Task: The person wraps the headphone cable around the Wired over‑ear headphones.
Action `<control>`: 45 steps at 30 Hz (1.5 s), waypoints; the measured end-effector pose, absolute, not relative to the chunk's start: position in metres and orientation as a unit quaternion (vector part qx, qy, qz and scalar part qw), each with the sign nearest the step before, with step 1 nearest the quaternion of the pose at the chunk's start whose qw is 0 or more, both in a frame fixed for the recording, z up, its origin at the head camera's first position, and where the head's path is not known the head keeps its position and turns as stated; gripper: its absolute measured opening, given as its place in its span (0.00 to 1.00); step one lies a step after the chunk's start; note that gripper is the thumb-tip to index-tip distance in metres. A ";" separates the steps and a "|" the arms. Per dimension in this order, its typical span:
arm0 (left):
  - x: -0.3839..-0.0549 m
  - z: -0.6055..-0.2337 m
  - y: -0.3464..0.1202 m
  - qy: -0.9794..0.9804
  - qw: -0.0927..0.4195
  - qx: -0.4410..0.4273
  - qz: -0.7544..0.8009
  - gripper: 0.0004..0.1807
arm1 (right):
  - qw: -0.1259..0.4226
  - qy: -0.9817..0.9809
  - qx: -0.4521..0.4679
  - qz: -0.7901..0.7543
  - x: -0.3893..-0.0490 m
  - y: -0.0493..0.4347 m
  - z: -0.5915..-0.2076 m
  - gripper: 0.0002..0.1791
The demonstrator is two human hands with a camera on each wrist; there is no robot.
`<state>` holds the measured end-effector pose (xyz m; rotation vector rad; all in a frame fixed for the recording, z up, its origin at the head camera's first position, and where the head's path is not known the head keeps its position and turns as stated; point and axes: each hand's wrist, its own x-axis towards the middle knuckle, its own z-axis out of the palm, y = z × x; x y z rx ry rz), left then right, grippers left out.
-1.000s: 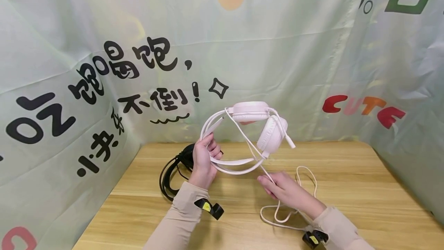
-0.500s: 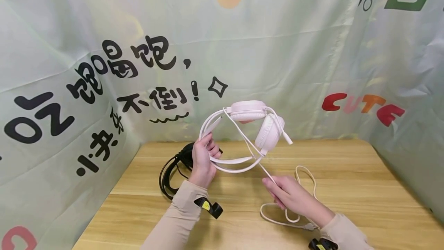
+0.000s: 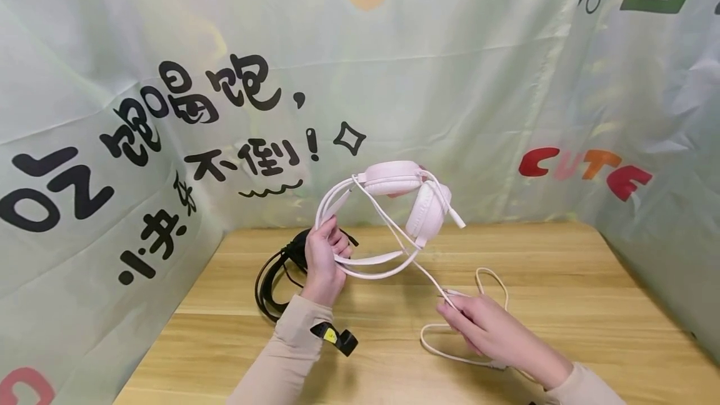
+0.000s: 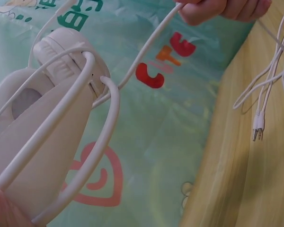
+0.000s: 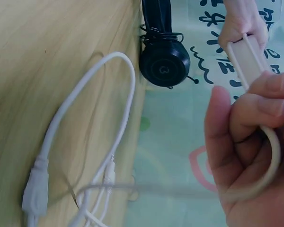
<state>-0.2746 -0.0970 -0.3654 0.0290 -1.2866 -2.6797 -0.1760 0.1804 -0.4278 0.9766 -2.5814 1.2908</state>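
Observation:
My left hand [image 3: 326,261] grips the headband of a white headset [image 3: 394,170], holding it up over the table. Both ear cups and the small microphone boom [image 3: 455,216] point away to the right. My right hand [image 3: 495,333] holds the headset's white cable [image 3: 430,277], which runs taut from the headset down to the fingers. In the right wrist view the fingers [image 5: 265,106] curl round that cable [image 5: 274,151], and a loop of it passes below the palm. The rest of the cable lies on the table, with two audio plugs [image 4: 258,120] in the left wrist view.
A black headset [image 5: 163,64] with its cord wound up lies on the table behind my left hand. The wooden table [image 3: 225,342] ends against a printed pale green cloth [image 3: 450,92] at the back and sides. A cable joint [image 5: 35,189] lies on the wood.
My right hand has moved right and slightly down, with a longer stretch of cable between it and the headset. The left hand keeps its grip on the headband, nearly still.

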 end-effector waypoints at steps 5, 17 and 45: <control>-0.271 -0.371 -0.102 -0.414 0.106 0.018 -0.904 0.11 | 0.059 -0.865 0.329 0.375 -0.162 0.189 -0.426 0.22; -0.263 -0.393 -0.108 -0.421 0.119 0.044 -0.898 0.09 | 0.136 -0.887 0.358 0.259 -0.142 0.206 -0.422 0.22; -0.266 -0.408 -0.105 -0.457 0.114 0.026 -0.882 0.07 | 0.265 -0.869 0.377 0.177 -0.119 0.231 -0.357 0.23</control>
